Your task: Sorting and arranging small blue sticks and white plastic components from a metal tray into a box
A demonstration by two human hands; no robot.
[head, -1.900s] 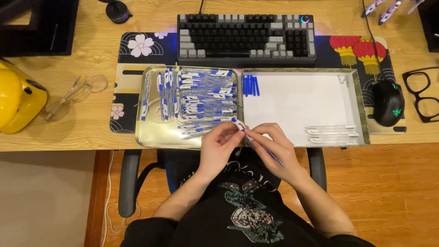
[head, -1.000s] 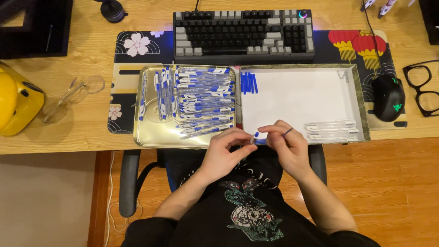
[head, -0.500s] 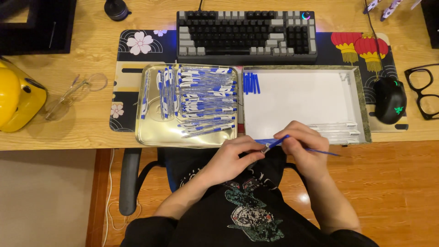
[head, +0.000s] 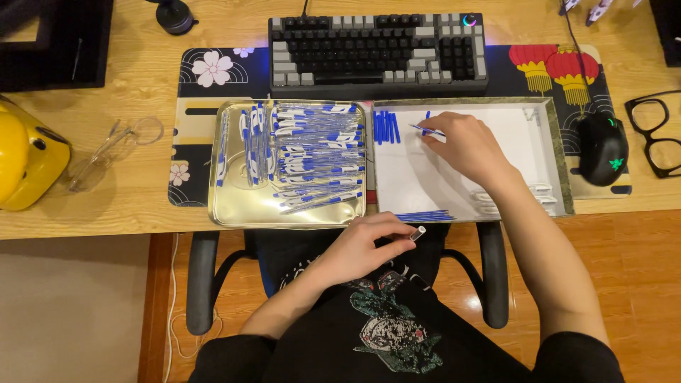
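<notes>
Reaching across the white tray (head: pixel 525 152), the right hand (head: pixel 464 142) pinches a thin blue pen part (head: pixel 428 130) between thumb and fingers, its tip close to the short row of blue caps (head: pixel 386 128) lined up near the tray's far left corner, so like pieces sit with like. The left hand (head: pixel 369 245) waits low over the lap, fingers closed on a clear pen barrel (head: pixel 415 233) whose end sticks out past the thumb, kept out of the trays while the other hand is busy. The metal tray (head: pixel 234 206) at left holds a loose heap of blue-and-white pens (head: pixel 312 156), near enough for either hand. A bundle of blue refills (head: pixel 424 215) lies along the white tray's near edge, and clear barrels (head: pixel 535 195) are stacked by its near right corner, partly hidden by the forearm. Both trays rest side by side on the wooden surface (head: pixel 106 213), just in front of the keyboard (head: pixel 376 46), with a mouse (head: pixel 601 145) to the right.
</notes>
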